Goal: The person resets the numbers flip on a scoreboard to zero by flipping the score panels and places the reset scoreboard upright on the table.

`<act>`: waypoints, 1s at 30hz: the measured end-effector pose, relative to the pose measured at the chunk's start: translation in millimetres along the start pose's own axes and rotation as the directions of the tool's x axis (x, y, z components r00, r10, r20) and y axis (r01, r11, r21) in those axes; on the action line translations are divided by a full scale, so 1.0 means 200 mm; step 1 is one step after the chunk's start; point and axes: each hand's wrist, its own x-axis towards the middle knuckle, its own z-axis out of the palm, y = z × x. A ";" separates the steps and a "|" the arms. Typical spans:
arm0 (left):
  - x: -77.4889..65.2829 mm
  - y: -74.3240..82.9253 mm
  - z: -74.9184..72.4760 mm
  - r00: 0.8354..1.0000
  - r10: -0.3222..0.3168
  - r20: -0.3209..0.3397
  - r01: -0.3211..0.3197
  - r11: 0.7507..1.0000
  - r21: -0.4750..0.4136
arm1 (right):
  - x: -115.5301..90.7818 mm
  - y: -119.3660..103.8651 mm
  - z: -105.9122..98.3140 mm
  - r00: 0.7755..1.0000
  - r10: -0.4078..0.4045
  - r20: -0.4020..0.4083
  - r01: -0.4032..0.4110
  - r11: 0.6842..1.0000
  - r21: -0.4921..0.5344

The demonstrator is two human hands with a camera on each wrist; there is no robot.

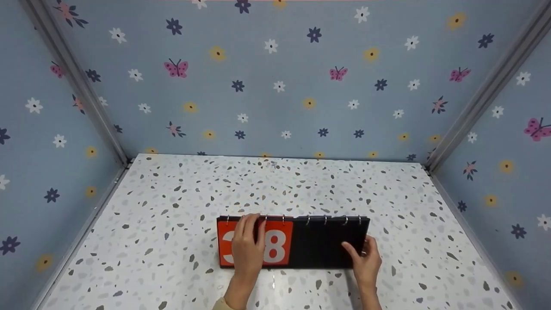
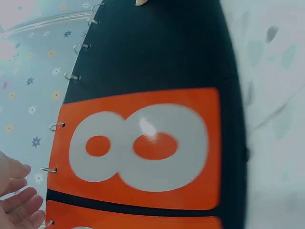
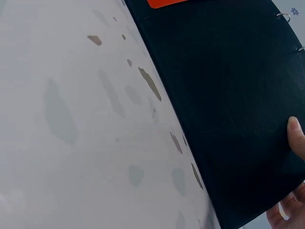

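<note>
A black flip scoreboard (image 1: 320, 245) stands upright on the table, with metal rings along its top edge. Its left half carries two orange number cards; one shows a white 8 (image 2: 143, 148), while the left hand partly covers the digit on the other card (image 1: 224, 254). The right half is bare black. In front of the left card is my left hand (image 1: 248, 245), its fingertips up at the top edge by the rings, loosely bent, with no card visible between them. My right hand (image 1: 368, 260) grips the right edge, thumb on the front face and fingers behind.
The speckled white table (image 1: 172, 193) extends around the scoreboard. Blue panels with flowers and butterflies enclose it at the back (image 1: 275, 116), left (image 1: 26, 172) and right (image 1: 495, 181), joined by grey metal corner strips.
</note>
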 end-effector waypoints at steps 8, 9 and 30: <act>-0.13 -0.01 0.00 0.987 -0.144 0.071 0.143 0.990 0.020 | 0.00 0.05 0.01 0.998 -0.052 -0.029 0.052 0.999 -0.010; -0.15 -0.01 0.00 0.984 -0.158 0.080 0.157 0.987 0.022 | 0.00 0.02 0.00 0.999 -0.040 -0.028 0.039 0.999 -0.013; -0.27 -0.14 0.05 0.887 -0.428 0.170 0.456 0.869 -0.190 | -0.01 0.01 0.01 1.000 -0.003 -0.023 0.003 1.000 0.003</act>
